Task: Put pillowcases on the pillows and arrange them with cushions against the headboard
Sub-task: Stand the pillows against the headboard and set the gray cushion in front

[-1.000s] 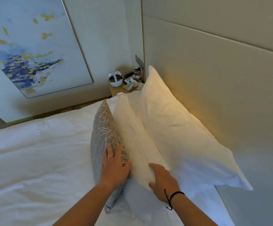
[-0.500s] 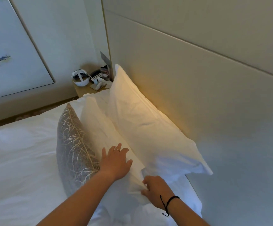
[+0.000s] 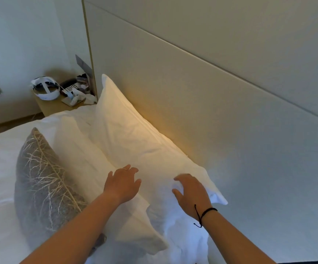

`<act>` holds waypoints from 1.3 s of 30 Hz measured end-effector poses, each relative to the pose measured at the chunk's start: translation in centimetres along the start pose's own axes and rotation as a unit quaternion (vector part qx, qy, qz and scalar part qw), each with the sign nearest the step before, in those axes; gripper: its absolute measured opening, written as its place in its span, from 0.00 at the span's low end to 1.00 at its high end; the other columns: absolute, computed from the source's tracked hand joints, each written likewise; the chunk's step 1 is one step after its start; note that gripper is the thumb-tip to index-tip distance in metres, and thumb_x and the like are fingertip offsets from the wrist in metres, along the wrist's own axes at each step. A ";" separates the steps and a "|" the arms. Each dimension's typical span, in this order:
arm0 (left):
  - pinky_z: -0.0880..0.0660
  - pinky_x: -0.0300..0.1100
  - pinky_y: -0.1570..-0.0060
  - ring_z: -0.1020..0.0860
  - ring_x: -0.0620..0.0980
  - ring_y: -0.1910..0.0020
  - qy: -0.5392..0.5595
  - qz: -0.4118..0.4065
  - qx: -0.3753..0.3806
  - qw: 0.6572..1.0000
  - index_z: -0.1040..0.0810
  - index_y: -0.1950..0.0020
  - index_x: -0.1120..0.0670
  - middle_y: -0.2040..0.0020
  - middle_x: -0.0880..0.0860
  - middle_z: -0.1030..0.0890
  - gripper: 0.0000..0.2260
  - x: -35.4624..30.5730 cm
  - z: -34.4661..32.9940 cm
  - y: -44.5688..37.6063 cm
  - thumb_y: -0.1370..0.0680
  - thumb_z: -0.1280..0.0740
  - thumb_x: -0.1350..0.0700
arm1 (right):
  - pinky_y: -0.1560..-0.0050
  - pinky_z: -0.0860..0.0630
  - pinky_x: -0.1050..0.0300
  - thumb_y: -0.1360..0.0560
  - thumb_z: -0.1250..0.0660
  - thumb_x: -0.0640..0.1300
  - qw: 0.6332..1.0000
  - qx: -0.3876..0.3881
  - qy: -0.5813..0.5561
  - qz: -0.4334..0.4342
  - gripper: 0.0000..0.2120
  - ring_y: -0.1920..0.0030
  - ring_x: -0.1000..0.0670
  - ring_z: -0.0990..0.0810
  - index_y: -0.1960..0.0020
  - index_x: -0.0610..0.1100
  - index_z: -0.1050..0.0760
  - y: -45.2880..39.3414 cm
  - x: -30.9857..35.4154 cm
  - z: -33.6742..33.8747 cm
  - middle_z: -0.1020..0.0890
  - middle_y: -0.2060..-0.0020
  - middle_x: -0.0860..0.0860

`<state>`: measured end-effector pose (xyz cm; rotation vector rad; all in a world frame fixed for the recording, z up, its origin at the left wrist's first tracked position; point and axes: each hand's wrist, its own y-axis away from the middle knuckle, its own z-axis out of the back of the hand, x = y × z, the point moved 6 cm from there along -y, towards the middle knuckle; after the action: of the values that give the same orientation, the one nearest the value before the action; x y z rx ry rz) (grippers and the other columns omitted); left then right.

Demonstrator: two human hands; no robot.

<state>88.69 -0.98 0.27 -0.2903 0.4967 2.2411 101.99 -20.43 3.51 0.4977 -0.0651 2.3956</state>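
Pillows: rear white cotton pillow (image 3: 135, 134) in its case leans on the beige padded headboard (image 3: 211, 88); front white pillow (image 3: 89, 161) leans on it, grey leaf-embroidered cushion (image 3: 42, 180) in front. Left hand (image 3: 123, 184) rests flat on front pillow, fingers spread. Right hand (image 3: 191, 191) on rear pillow's near corner, fingers loosely curved, nothing pinched. Wooden nightstand (image 3: 53, 107) holds a white headset (image 3: 46, 88).

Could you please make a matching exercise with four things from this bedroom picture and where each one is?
Things:
1. grey cushion
2. back pillow
3. white headset
4. right hand

Places:
A. on the bedside table
B. leaning against the headboard
C. in front of the white pillows, upright
D. on the near end of the back pillow

Pairs: 1-C, 2-B, 3-A, 4-D
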 end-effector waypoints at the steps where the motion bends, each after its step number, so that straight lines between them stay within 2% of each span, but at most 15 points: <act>1: 0.43 0.56 0.26 0.35 0.51 0.26 0.002 -0.004 0.003 1.000 0.34 0.28 0.42 0.22 0.49 0.39 0.21 -0.1 -0.1 -0.3 0.20 0.43 0.41 | 0.33 0.35 0.56 0.21 0.37 0.54 1.000 -0.022 0.021 -0.007 0.19 0.33 0.51 0.30 0.32 0.51 0.31 -0.3 -0.4 0.6 0.28 0.33 0.55; 3: 0.43 0.56 0.26 0.36 0.51 0.26 0.006 -0.014 0.012 1.000 0.34 0.27 0.42 0.21 0.49 0.40 0.21 -0.5 -0.5 -0.9 0.20 0.43 0.41 | 0.33 0.36 0.55 0.21 0.38 0.54 0.996 -0.045 0.079 -0.024 0.21 0.33 0.51 0.31 0.30 0.51 0.32 -0.5 -1.4 1.6 0.28 0.32 0.55; 6: 0.43 0.55 0.26 0.36 0.51 0.26 0.011 -0.033 0.018 0.999 0.34 0.28 0.41 0.22 0.48 0.39 0.20 -1.4 -0.7 -1.8 0.20 0.44 0.41 | 0.35 0.36 0.53 0.21 0.40 0.56 0.991 -0.030 0.124 -0.042 0.21 0.35 0.50 0.31 0.30 0.53 0.36 -0.9 -3.0 2.1 0.30 0.33 0.56; 11: 0.40 0.53 0.29 0.31 0.54 0.30 -0.014 -0.054 0.001 0.998 0.30 0.33 0.44 0.26 0.49 0.32 0.16 -3.1 0.2 -4.3 0.20 0.44 0.45 | 0.43 0.30 0.52 0.21 0.42 0.59 0.995 -0.016 0.075 -0.067 0.20 0.43 0.47 0.26 0.33 0.52 0.35 -3.1 -4.2 2.6 0.26 0.40 0.51; 14: 0.36 0.55 0.31 0.29 0.55 0.32 -0.057 -0.070 -0.002 0.996 0.32 0.34 0.46 0.29 0.49 0.30 0.14 -4.0 0.9 -6.4 0.19 0.46 0.49 | 0.42 0.29 0.52 0.21 0.43 0.62 0.996 0.004 0.063 -0.061 0.24 0.41 0.47 0.27 0.31 0.51 0.35 -5.1 -3.9 2.1 0.27 0.37 0.50; 18: 0.42 0.58 0.27 0.38 0.54 0.25 -0.098 -0.076 -0.002 0.992 0.40 0.26 0.45 0.22 0.51 0.39 0.20 -3.9 2.4 -10.2 0.19 0.46 0.53 | 0.35 0.32 0.51 0.22 0.45 0.64 0.995 0.052 0.066 -0.049 0.31 0.33 0.47 0.31 0.25 0.49 0.40 -8.3 -3.1 0.6 0.31 0.31 0.50; 22: 0.46 0.59 0.25 0.47 0.56 0.22 -0.147 -0.090 -0.013 0.985 0.47 0.23 0.44 0.20 0.50 0.47 0.26 -3.5 4.1 -14.6 0.18 0.43 0.57 | 0.37 0.30 0.50 0.23 0.46 0.67 0.994 0.082 0.059 -0.040 0.32 0.35 0.46 0.29 0.27 0.48 0.38 -11.9 -2.1 -0.4 0.29 0.33 0.50; 26: 0.49 0.62 0.26 0.51 0.59 0.21 -0.271 -0.133 -0.014 0.953 0.50 0.23 0.42 0.19 0.51 0.50 0.32 -3.3 4.9 -19.1 0.20 0.36 0.57 | 0.37 0.31 0.48 0.24 0.48 0.69 0.995 0.086 0.026 -0.044 0.33 0.36 0.46 0.29 0.29 0.48 0.36 -14.4 -1.5 -1.5 0.27 0.34 0.51; 29: 0.50 0.63 0.26 0.51 0.59 0.21 -0.357 -0.153 -0.010 0.921 0.49 0.24 0.42 0.20 0.51 0.48 0.35 -2.7 6.2 -22.6 0.22 0.32 0.57 | 0.31 0.38 0.43 0.26 0.50 0.72 0.994 0.093 0.022 -0.059 0.35 0.33 0.47 0.31 0.29 0.49 0.37 -15.2 -1.2 -2.3 0.28 0.33 0.52; 32: 0.51 0.63 0.25 0.52 0.58 0.21 -0.430 -0.153 0.010 0.890 0.49 0.24 0.43 0.20 0.52 0.47 0.36 -1.7 7.5 -25.9 0.24 0.30 0.56 | 0.30 0.45 0.39 0.30 0.52 0.77 0.992 0.092 0.053 -0.072 0.39 0.34 0.48 0.30 0.31 0.50 0.35 -15.6 -1.2 -2.4 0.27 0.36 0.54; 35: 0.48 0.61 0.26 0.49 0.57 0.21 -0.488 -0.164 0.037 0.857 0.45 0.24 0.44 0.21 0.51 0.42 0.31 -1.3 8.0 -28.2 0.22 0.32 0.54 | 0.31 0.45 0.41 0.34 0.53 0.80 0.991 0.085 0.076 -0.072 0.44 0.37 0.48 0.29 0.33 0.50 0.34 -16.0 -1.1 -2.2 0.25 0.39 0.55; 37: 0.49 0.58 0.25 0.39 0.54 0.25 -0.508 -0.142 0.046 0.848 0.34 0.27 0.45 0.27 0.50 0.32 0.20 -1.7 8.4 -29.3 0.19 0.38 0.51 | 0.35 0.39 0.45 0.35 0.51 0.81 0.990 0.096 0.077 -0.073 0.42 0.41 0.48 0.28 0.37 0.50 0.32 -16.4 -1.0 -2.4 0.25 0.43 0.54; 39: 0.51 0.55 0.24 0.31 0.51 0.31 -0.512 -0.118 0.091 0.846 0.26 0.32 0.46 0.34 0.48 0.24 0.15 -2.1 8.5 -30.1 0.18 0.44 0.49 | 0.43 0.33 0.49 0.34 0.47 0.79 0.988 0.118 0.071 -0.073 0.37 0.46 0.48 0.28 0.42 0.49 0.29 -16.8 -0.7 -2.8 0.26 0.47 0.53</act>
<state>112.49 19.34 0.94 0.8750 0.0649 1.7560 112.26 -7.50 -0.75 0.4216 0.3123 2.2976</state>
